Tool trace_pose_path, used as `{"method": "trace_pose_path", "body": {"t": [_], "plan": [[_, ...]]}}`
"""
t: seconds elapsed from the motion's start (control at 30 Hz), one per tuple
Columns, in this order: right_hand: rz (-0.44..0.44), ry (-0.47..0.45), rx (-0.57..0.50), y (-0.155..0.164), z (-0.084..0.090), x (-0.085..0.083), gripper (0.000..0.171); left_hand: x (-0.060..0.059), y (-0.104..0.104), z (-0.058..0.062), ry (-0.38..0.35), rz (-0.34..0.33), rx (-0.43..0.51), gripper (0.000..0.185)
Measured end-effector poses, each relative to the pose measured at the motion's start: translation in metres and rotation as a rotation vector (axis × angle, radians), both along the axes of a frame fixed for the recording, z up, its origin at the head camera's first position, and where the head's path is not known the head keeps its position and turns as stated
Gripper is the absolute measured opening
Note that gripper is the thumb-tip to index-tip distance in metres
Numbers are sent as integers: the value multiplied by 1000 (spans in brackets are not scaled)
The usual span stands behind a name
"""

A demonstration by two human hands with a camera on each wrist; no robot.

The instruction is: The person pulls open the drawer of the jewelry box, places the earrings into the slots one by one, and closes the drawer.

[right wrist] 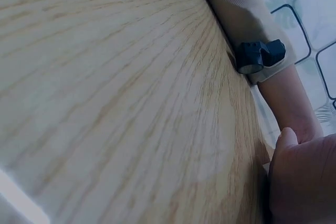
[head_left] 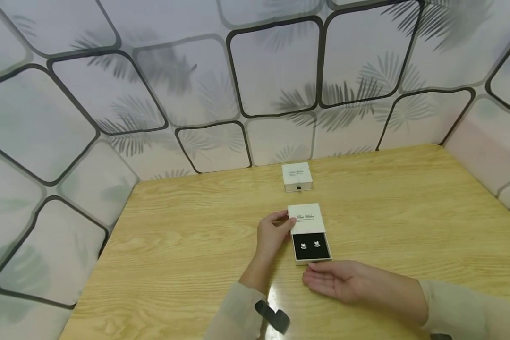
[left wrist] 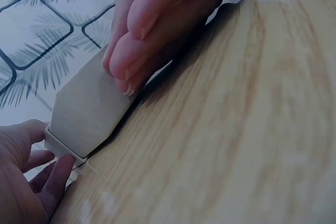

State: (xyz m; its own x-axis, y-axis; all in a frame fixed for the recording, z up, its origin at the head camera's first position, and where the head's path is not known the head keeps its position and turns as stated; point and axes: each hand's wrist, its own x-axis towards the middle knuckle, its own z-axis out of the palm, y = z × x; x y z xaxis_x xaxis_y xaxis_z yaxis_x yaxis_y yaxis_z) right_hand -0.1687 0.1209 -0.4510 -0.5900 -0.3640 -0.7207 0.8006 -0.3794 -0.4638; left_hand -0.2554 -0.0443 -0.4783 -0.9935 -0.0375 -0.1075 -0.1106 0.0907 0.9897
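A small white box (head_left: pixel 308 218) lies mid-table, its drawer (head_left: pixel 310 247) slid out toward me. The drawer's black insert holds two small silver earrings (head_left: pixel 310 245). My left hand (head_left: pixel 282 225) grips the box's sleeve from its left side, thumb on the top edge. The left wrist view shows those fingers (left wrist: pixel 137 35) curled against the sleeve (left wrist: pixel 89 109). My right hand (head_left: pixel 316 273) lies palm up just in front of the drawer, its relaxed fingertips (left wrist: pixel 59 174) touching the drawer's near end.
A second white box (head_left: pixel 297 177), closed, sits farther back near the patterned wall (head_left: pixel 276 71). The wooden table (head_left: pixel 174 245) is enclosed by walls at the back and on both sides. A black wrist camera (right wrist: pixel 260 56) rides on my left forearm.
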Motion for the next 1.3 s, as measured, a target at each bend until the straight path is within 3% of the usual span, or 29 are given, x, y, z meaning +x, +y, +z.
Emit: {"method": "trace_pose_path", "body": {"t": [0.47, 1.3], "plan": [[20, -6, -55, 3, 2, -7, 11, -2, 1, 2, -24, 0, -9, 33], [4, -5, -30, 3, 3, -18, 11, 1, 0, 3, -12, -11, -1, 34]]}}
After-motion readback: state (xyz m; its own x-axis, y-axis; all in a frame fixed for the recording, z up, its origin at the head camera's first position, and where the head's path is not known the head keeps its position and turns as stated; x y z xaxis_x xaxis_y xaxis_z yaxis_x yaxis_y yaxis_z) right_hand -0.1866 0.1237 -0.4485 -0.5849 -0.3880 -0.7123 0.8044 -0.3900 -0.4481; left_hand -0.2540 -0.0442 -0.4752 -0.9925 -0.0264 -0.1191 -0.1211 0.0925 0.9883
